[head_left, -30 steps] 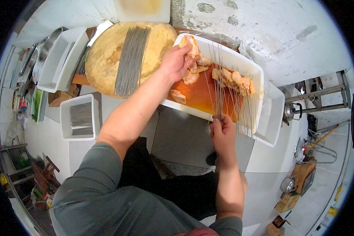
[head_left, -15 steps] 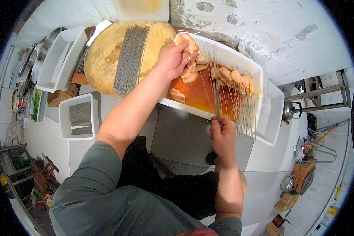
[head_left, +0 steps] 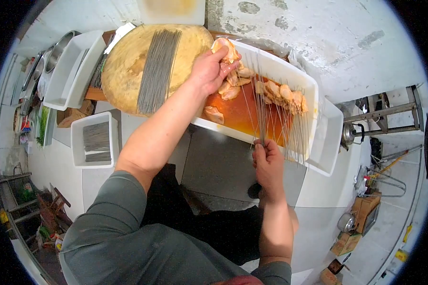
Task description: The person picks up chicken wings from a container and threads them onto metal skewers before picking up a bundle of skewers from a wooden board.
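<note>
The skewering looks partly done; a row of threaded chicken pieces already sits on thin metal skewers lying across the white tub, towards its far right side; a few loose pieces remain in the orange marinade at the tub's left end, so by my reckoning some meat is left to thread. A large supply of bare skewers lies in a neat bundle on the round wooden board just left of the tub, untouched; more skewers fill a small white bin lower down on the left.

The left hand is at the tub's far left corner, fingers curled shut round a pale chicken piece and lifting it clear of the marinade, just above the rim. The right hand is at the near rim, closed tight on the near ends of the skewers that fan out over the tub; whether it pinches one skewer or several I cannot tell, as the thin rods overlap.

A long empty white tray stands beyond the board on the left; another white tub sits against the right side of the main one.
</note>
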The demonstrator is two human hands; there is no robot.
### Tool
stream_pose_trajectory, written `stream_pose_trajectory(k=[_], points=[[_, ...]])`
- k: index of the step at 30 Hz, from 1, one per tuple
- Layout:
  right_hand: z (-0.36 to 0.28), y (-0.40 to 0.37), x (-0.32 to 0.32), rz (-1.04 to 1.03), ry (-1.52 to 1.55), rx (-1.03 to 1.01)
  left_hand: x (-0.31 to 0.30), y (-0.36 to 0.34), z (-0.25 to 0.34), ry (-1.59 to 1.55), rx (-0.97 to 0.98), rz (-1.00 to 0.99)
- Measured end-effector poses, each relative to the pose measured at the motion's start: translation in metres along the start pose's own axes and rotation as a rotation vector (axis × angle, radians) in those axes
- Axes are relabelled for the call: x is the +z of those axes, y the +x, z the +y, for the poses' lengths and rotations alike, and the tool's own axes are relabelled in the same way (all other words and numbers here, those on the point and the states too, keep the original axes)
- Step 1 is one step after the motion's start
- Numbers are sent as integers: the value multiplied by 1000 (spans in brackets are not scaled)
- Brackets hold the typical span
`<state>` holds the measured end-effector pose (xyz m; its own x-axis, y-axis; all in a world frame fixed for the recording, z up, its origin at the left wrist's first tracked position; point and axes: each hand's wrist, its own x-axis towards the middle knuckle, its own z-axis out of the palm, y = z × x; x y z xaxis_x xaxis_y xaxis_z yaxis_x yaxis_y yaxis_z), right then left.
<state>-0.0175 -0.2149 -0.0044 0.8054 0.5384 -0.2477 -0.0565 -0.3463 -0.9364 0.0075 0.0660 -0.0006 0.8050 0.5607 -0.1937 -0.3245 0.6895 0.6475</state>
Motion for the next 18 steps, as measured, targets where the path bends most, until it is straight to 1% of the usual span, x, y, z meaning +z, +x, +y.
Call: stream_pose_trajectory(k=[1, 4, 7, 13, 18], points=[[2, 1, 0, 3, -10, -21, 0, 0, 0, 8, 2, -2], [-3, 0, -1, -13, -30, 31, 2, -1, -1, 0, 3, 4], [-3, 0, -1, -15, -22, 55, 0, 0, -1, 66, 17, -37], [6, 2, 2, 13, -28, 7, 1, 1, -4, 181, 41, -35], [3, 1, 3, 19, -52, 21, 13, -8, -1, 200, 57, 10]])
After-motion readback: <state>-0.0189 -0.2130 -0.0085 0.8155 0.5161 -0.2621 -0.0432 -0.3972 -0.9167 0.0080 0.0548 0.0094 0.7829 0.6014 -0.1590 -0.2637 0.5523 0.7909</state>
